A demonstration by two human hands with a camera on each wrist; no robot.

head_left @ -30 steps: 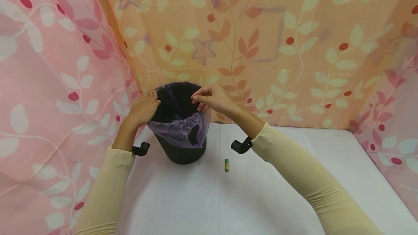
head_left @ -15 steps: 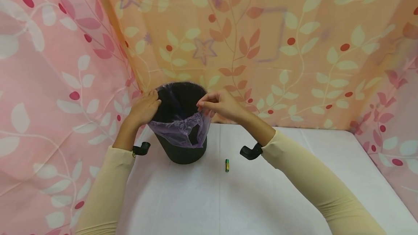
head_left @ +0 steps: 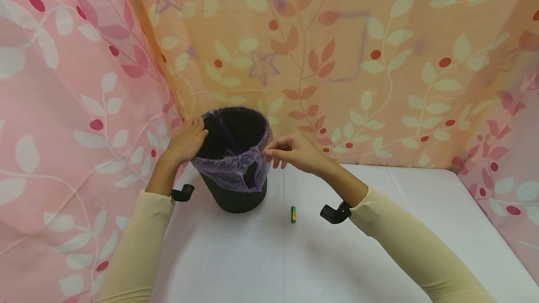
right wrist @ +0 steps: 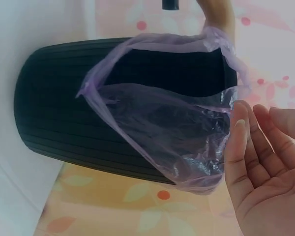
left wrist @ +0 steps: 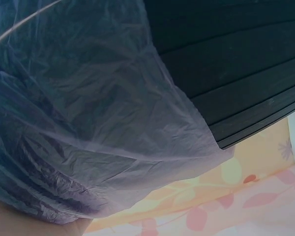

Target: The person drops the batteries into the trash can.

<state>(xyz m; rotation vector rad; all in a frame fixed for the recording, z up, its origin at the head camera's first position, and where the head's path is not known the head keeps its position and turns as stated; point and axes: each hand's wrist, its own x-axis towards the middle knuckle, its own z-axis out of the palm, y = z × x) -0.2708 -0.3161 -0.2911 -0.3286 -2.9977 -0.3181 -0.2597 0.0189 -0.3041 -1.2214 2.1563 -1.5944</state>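
A black trash can [head_left: 231, 200] stands upright at the table's back left, with a thin purple trash bag [head_left: 221, 172] lining it and folded over its rim. At the left of the rim, my left hand [head_left: 187, 140] holds the bag's edge against the can; bag film hides most of its fingers in the left wrist view. My right hand [head_left: 299, 153] is at the right side of the rim, thumb and forefinger together pinching the bag's edge. Dark can wall [right wrist: 54, 103] shows beside the folded film in the right wrist view. A green battery [head_left: 293, 214] lies nearby.
The can and battery are on a white-covered table [head_left: 236, 261]. An orange patterned curtain [head_left: 337, 106] hangs close behind the can, and a pink one [head_left: 54, 153] rises along the left side.
My right hand has slid right and down along the rim to its outer right side. The left hand, can and battery have stayed where they were.
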